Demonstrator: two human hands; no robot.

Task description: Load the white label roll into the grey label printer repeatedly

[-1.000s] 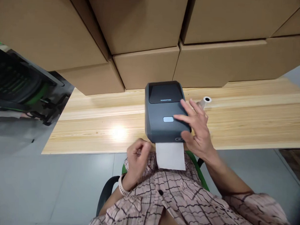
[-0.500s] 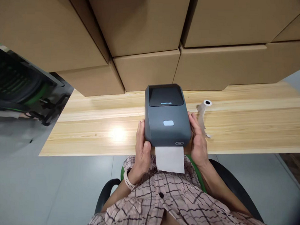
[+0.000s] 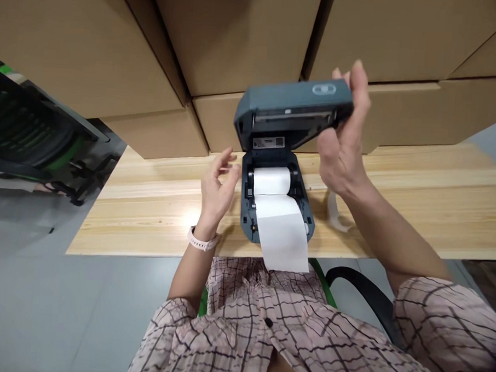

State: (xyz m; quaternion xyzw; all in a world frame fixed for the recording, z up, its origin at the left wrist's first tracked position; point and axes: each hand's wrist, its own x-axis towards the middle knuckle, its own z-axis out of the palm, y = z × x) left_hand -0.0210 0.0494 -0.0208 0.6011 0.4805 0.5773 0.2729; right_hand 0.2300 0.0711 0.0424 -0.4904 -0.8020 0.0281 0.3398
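A dark blue-grey label printer (image 3: 246,221) sits on the wooden table with its lid (image 3: 290,100) raised. My right hand (image 3: 344,135) grips the lid at its right front corner. Inside lies a white paper roll (image 3: 272,181), its loose strip (image 3: 284,237) running out over the front of the printer and past the table edge. To the left of the printer, my left hand (image 3: 219,187) is held with fingers apart and slightly curled, holding nothing. A second strip of paper (image 3: 335,214) lies right of the printer, partly hidden by my right arm.
Large cardboard boxes (image 3: 238,43) stand along the back of the wooden table (image 3: 148,203). A black and green chair (image 3: 32,127) is on the floor at far left, where part of another person's arm (image 3: 9,184) shows. A chair armrest (image 3: 362,289) is beside me.
The printer's lid has gone from closed to raised, with my right hand now on it. My left hand has come off the printer's side and moved left and up. The paper roll inside is exposed.
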